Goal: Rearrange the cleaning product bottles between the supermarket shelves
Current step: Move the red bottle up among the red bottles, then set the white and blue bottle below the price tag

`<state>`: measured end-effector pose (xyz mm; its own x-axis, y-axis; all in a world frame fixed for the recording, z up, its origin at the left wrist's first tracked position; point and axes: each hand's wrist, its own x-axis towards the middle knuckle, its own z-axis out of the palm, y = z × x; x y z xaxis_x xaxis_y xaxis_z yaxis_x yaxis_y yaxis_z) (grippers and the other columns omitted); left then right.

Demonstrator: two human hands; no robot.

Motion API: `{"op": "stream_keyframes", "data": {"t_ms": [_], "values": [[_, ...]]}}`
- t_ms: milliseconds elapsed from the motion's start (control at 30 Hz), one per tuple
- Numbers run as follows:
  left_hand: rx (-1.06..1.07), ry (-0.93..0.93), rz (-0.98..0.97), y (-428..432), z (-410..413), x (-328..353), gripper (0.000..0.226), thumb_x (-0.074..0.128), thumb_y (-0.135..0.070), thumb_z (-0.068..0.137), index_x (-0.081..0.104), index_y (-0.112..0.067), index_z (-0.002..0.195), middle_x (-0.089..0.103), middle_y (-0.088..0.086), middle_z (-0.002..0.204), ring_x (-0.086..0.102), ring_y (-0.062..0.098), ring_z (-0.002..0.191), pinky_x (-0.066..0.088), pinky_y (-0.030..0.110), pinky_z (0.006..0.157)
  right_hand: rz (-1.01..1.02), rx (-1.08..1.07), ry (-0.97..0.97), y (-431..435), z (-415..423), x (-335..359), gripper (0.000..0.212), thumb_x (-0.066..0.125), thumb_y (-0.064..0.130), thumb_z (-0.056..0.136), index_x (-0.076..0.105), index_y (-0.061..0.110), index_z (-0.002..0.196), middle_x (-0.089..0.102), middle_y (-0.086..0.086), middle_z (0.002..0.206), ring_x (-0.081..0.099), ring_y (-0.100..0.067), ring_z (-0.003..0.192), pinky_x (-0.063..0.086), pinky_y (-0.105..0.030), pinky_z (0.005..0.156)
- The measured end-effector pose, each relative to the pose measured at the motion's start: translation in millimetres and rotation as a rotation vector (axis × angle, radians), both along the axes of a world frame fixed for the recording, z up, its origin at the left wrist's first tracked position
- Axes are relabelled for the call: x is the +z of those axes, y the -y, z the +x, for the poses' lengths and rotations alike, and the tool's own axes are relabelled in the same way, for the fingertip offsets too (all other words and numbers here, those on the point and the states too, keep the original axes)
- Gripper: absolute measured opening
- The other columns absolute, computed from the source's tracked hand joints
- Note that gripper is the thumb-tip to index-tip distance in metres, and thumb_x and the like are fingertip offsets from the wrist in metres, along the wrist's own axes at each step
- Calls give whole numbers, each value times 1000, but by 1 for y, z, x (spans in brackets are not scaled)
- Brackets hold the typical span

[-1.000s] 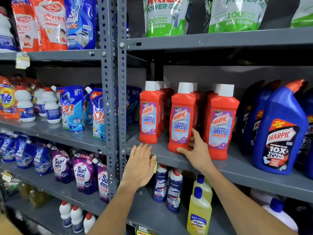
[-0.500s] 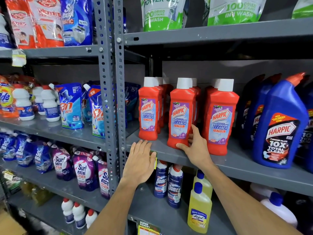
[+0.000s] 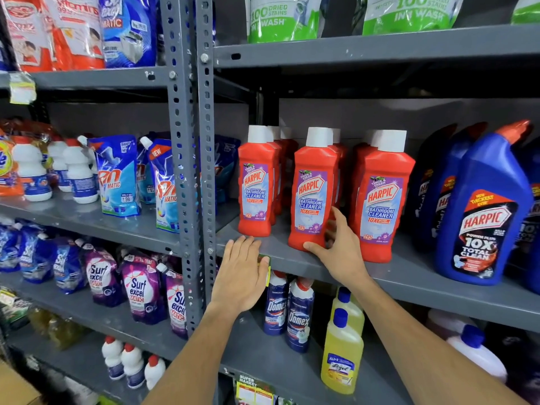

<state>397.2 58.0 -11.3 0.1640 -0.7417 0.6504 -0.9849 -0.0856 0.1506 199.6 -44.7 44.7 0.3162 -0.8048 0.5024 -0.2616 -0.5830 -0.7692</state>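
Note:
Three rows of red Harpic bathroom cleaner bottles with white caps stand on the grey middle shelf (image 3: 409, 276). My right hand (image 3: 339, 249) grips the base of the front middle red bottle (image 3: 312, 191), thumb on its front lower edge, fingers behind its right side. The left red bottle (image 3: 255, 185) and the right red bottle (image 3: 380, 197) stand on either side of it. My left hand (image 3: 242, 276) lies flat on the shelf's front edge, fingers apart, holding nothing.
Blue Harpic toilet cleaner bottles (image 3: 485, 209) fill the shelf's right end. Below stand Domex bottles (image 3: 298, 314) and yellow Lizol bottles (image 3: 342, 349). A perforated grey upright (image 3: 190, 171) divides the racks; detergent pouches (image 3: 117, 176) fill the left rack.
The view has tilted down slightly. My right hand stays on the middle red bottle's base, which has barely shifted. My left hand still rests on the shelf edge.

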Motion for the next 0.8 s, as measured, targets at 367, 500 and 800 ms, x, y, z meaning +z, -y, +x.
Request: {"op": "stream_keyframes", "data": {"t_ms": [367, 500, 800], "values": [[-26, -117, -113, -27, 1, -25, 62, 32, -40, 102, 15, -11, 153, 10, 6, 163, -2, 17, 150, 7, 43, 122, -161, -11, 177, -53, -13, -13, 90, 84, 26, 78, 32, 31, 151, 39, 27, 141, 41, 1, 136, 37, -28, 112], [-5, -167, -109, -48, -9, -76, 69, 40, -38, 100, 8, -10, 154, 5, 8, 164, 0, 22, 150, 9, 43, 122, -279, 20, 170, -92, -13, -50, 76, 80, 17, 83, 41, 25, 147, 46, 8, 141, 44, -14, 138, 40, -31, 111], [-20, -321, 411, -41, 4, -220, 80, 14, -61, 92, 11, -10, 154, 10, 7, 163, 0, 18, 150, 3, 35, 122, 276, 72, 121, -77, 7, -183, 79, 76, 3, 84, 30, 29, 143, 40, 31, 136, 41, 31, 117, 42, -2, 91]]}}
